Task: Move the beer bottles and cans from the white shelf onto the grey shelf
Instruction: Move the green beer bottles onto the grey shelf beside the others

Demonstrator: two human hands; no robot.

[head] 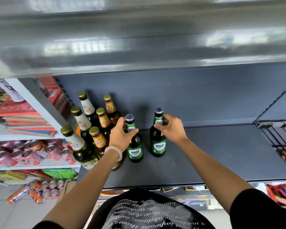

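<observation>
Two green beer bottles stand upright on the grey shelf (213, 156). My left hand (120, 134) grips the neck of the left green bottle (135, 151). My right hand (172, 128) grips the neck of the right green bottle (158, 144). To their left, at the shelf's left end, stands a cluster of several bottles: white-labelled ones (76, 142) and gold-and-red-labelled ones (104, 121). The white shelf (31, 136) is at the far left, with several pink cans (31, 154) lying on a lower level.
Another grey shelf board (139, 38) hangs close overhead. Red boxes (23, 116) sit on the white shelf. More cans (45, 189) lie on the floor at lower left. A black wire rack (277, 139) and red snack packs (281, 194) are at the right.
</observation>
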